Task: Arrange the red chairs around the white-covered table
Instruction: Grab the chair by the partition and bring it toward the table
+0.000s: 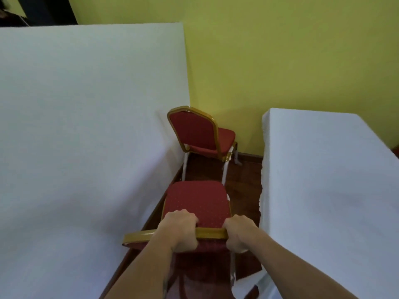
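A red chair (197, 201) with a gold frame stands in the narrow aisle directly below me, its seat pointing away. My left hand (180, 230) and my right hand (239, 233) both grip the gold top rail of its backrest. A second red chair (194, 128) stands farther up the aisle, close to the corner of the large white-covered table (82, 126) on the left. That chair's seat points toward the yellow wall.
Another white-covered table (330, 190) borders the aisle on the right. A yellow wall (280, 50) closes off the far end. Dark wooden floor (244, 180) shows between the two tables. A person's dark shape sits at the top left corner.
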